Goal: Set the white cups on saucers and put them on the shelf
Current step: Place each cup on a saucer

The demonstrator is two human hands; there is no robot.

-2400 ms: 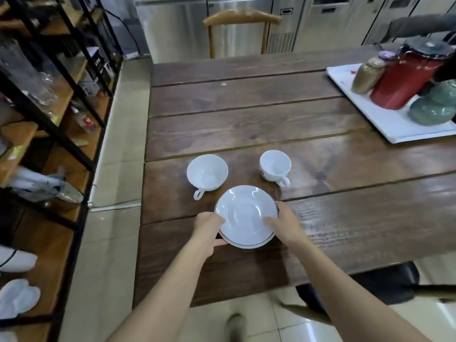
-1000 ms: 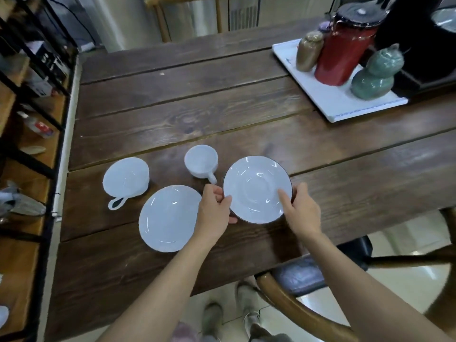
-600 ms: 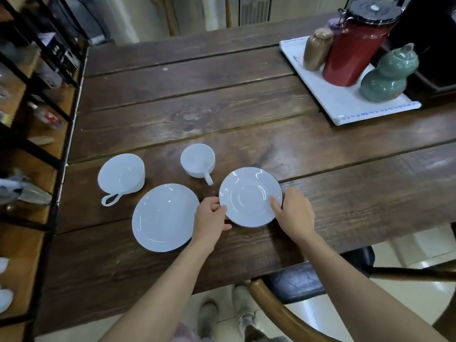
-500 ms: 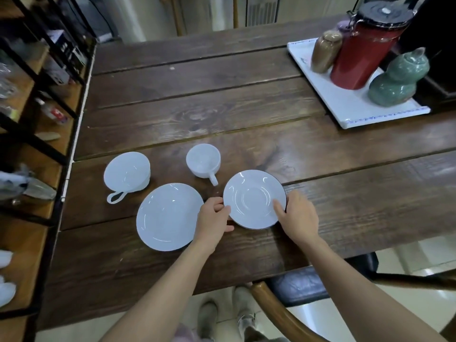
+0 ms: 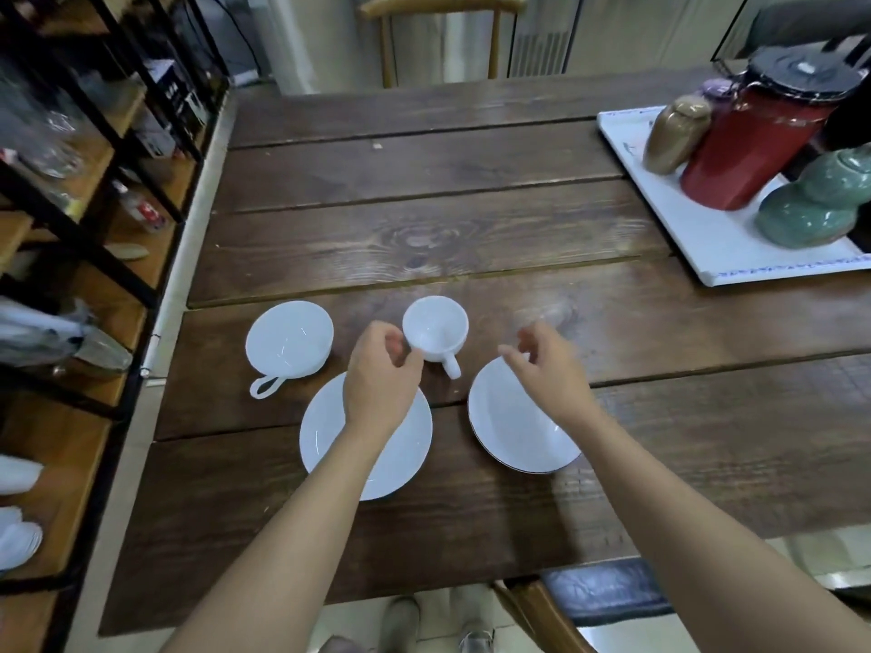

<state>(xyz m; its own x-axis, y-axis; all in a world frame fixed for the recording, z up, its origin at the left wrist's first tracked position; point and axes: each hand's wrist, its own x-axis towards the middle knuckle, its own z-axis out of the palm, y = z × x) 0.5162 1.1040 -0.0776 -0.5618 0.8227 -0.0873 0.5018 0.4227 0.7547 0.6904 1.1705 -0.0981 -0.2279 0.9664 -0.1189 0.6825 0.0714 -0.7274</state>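
On the dark plank tabletop [image 5: 471, 219], the left hand [image 5: 379, 369] is seemingly pinching the small white cup [image 5: 436, 328], nearer than the right hand [image 5: 549, 365] hovering loosely spread.

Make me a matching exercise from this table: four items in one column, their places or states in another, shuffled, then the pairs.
Items:
1. small cup
2. wide cup
3. red jug
4. right saucer

Places or states:
A. stands on the white tray
B. partly under the right hand
C. leftmost on the table, handle towards the person
D. touched by the left hand

Pairs: 1-D, 2-C, 3-A, 4-B
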